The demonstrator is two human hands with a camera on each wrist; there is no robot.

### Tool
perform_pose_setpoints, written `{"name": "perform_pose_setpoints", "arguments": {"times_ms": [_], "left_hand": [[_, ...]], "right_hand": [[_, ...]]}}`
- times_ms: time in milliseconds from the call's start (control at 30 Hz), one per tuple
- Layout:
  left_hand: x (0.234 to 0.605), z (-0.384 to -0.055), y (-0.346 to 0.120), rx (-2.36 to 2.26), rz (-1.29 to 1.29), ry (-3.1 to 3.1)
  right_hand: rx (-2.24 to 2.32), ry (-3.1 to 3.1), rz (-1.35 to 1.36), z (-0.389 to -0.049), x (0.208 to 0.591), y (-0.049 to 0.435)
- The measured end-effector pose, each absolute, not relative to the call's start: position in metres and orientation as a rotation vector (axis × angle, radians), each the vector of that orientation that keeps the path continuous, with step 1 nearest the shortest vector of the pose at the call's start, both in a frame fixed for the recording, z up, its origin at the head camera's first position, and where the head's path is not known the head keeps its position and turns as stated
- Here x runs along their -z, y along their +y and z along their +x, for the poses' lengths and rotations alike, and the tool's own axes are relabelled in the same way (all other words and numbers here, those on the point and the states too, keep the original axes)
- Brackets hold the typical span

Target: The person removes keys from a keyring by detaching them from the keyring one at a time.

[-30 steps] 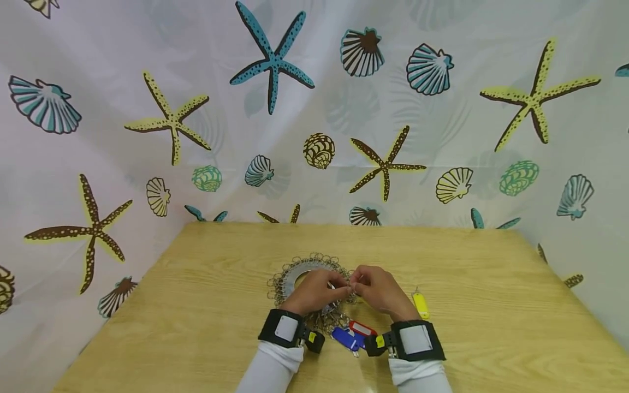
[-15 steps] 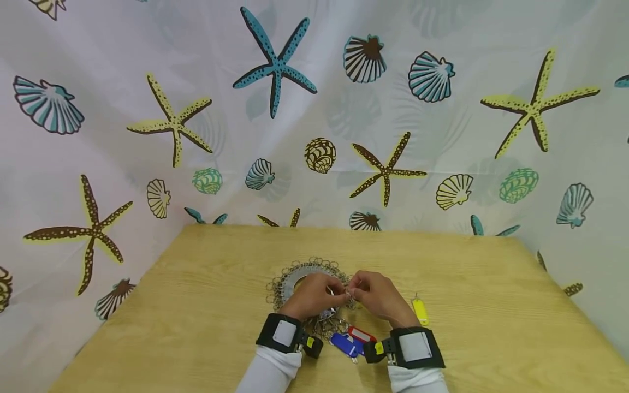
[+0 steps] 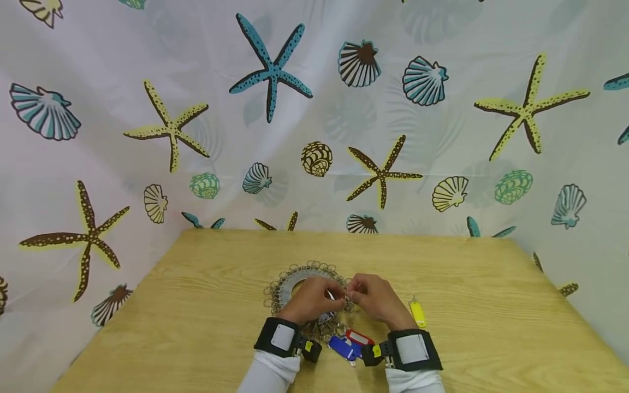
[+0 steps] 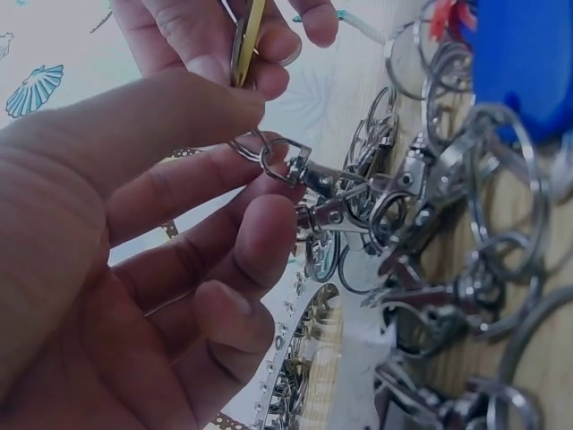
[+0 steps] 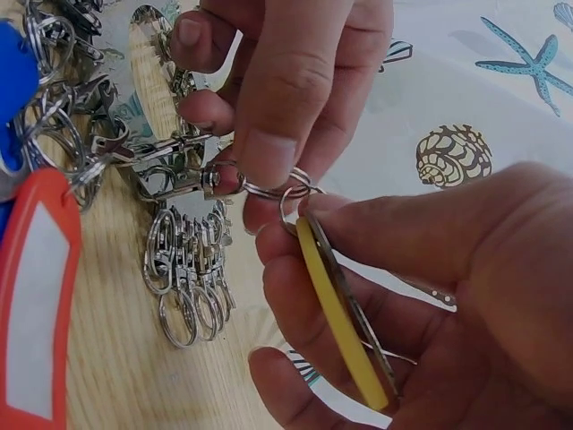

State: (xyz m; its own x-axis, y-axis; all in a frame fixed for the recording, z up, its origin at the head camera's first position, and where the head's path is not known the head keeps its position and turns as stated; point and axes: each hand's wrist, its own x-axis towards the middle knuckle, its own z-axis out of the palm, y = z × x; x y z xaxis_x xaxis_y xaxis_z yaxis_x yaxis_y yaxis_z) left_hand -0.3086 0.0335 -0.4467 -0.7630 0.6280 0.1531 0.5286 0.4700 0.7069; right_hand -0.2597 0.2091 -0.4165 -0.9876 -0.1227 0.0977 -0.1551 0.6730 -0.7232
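In the right wrist view, my right hand [image 5: 466, 269] pinches a yellow key tag [image 5: 336, 309] and a key lying flat against it, near their small ring. My left hand [image 3: 310, 297] pinches a split ring [image 5: 269, 186] between thumb and fingers. That ring hangs from a swivel snap hook [image 4: 313, 175] by the round metal key rack [image 3: 286, 289]. The tag's small ring meets the split ring at the fingertips; whether it is threaded on cannot be made out. My right hand shows in the head view [image 3: 377, 299], beside the rack's right edge.
Several snap hooks with split rings surround the rack. Blue key tags [image 3: 342, 347] and a red key tag [image 3: 360, 337] lie at its near side, between my wrists. Another yellow key tag [image 3: 417, 314] lies on the wooden table [image 3: 472, 284] to the right. A shell-patterned cloth [image 3: 314, 109] hangs behind.
Both hands stay together at the rack's right edge with only small finger shifts. The whole scene sits slightly lower in the head view.
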Motion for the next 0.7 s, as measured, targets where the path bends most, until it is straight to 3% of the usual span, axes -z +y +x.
{"name": "perform_pose_setpoints", "arguments": {"times_ms": [700], "left_hand": [[0.4441, -0.3072, 0.0315, -1.209, 0.934, 2.572]], "right_hand": [[-1.215, -2.846, 0.226, -0.2632, 0.4167, 0.2081]]}}
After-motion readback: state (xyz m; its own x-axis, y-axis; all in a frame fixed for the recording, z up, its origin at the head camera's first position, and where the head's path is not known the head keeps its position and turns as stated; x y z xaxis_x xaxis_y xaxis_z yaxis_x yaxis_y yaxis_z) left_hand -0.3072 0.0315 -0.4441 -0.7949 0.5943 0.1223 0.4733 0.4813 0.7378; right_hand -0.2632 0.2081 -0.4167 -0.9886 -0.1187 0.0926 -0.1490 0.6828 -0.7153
